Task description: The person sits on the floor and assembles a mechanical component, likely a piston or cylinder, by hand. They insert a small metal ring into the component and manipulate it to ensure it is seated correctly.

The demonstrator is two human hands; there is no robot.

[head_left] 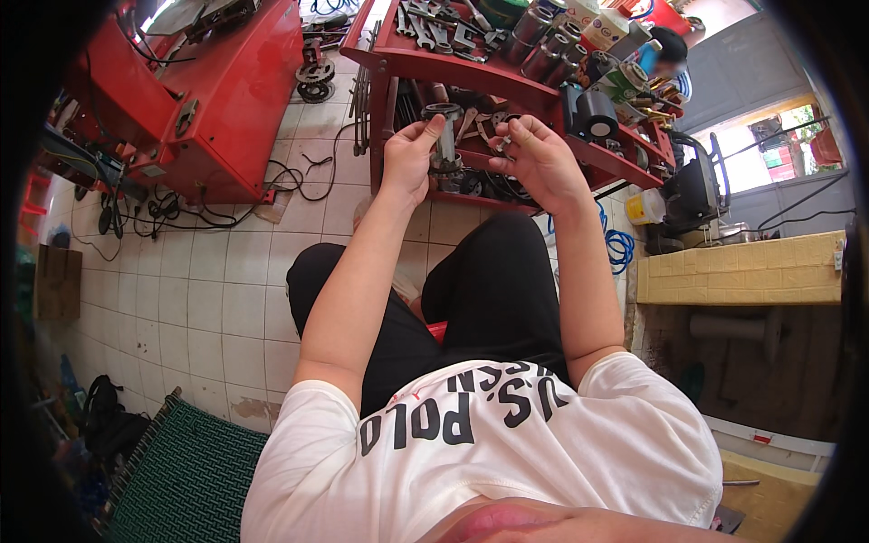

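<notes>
My left hand [412,161] is closed around a grey metal rod-shaped part [444,143] with a wide ring at its upper end. It stands roughly upright in front of the red cart's lower shelf. To its right, my right hand [540,158] pinches a small shiny metal piece [507,143] between thumb and fingers; its exact kind is too small to make out. The two hands are apart, held out above my knees. Behind them, the red tool cart [471,68] carries loose tools and metal parts on its lower shelf.
Wrenches [425,25], metal cylinders [540,59] and bottles crowd the cart's top. A red machine [217,100] stands left, with black cables [167,210] on the tiled floor [213,299]. Blue hose [618,249] and a yellow ledge [738,276] are at right; a green woven cot [195,471] lies lower left.
</notes>
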